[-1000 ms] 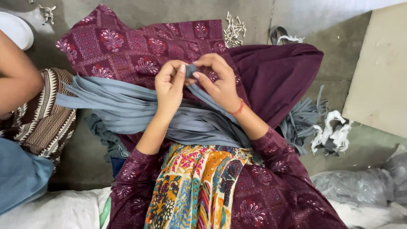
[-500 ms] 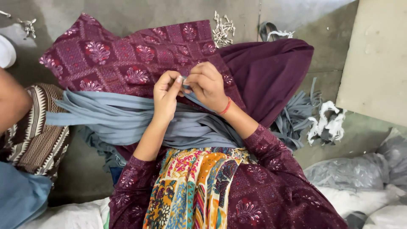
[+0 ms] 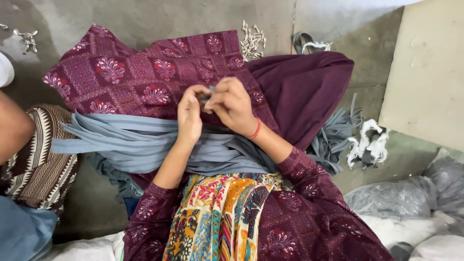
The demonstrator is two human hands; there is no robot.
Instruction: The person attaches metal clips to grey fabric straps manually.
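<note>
Both hands raised together at centre frame, fingertips meeting over a small dark piece that is mostly hidden. Left hand (image 3: 189, 116) pinched shut on the end of a grey strip (image 3: 210, 90), thumb pressed toward the forefinger. Right hand (image 3: 233, 105) curled over the same spot, fingers closed on that end from the other side, a red thread band at the wrist. Cannot tell what the small piece between the fingertips is.

Below the hands, a thick bundle of grey strips (image 3: 130, 142) draped across the lap and trailing toward the left of the frame, resting on maroon printed cloth (image 3: 145, 77) spread over the knees. More loose grey strips (image 3: 336, 137) heaped on the concrete floor (image 3: 145, 19) at right of centre, beside a tangle of white scraps (image 3: 367, 142). A small pile of pale metal bits (image 3: 252, 41) at upper centre, a few more at upper left. Another person's bare arm (image 3: 12, 130) at the left edge, apart from the work.

Judged from how things lie: only one strip end in hand, the large bundle on the lap yet to be handled, no clearly finished pile visible, so seemingly much left.
</note>
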